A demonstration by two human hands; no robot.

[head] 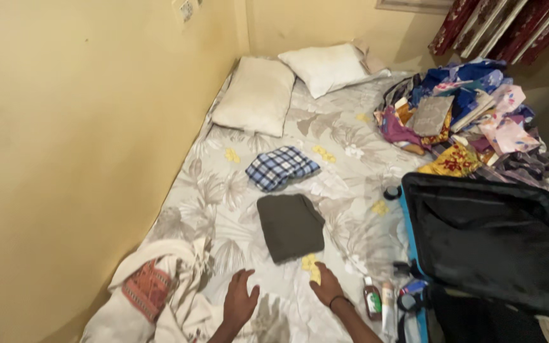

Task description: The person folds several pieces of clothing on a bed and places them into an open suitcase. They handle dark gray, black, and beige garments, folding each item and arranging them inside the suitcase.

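Note:
My left hand lies flat on the flowered bed sheet, fingers spread, holding nothing. To its right my right hand rests palm down on the sheet, a dark band on its wrist, empty too. Just beyond both hands lies a folded dark grey garment. Farther up the bed sits a folded blue and white checked cloth. A crumpled white cloth with a red patterned patch lies to the left of my left hand.
An open black suitcase with a blue rim stands at the right. Small bottles lie beside it. A heap of colourful clothes fills the far right. Two white pillows sit at the head, against a yellow wall.

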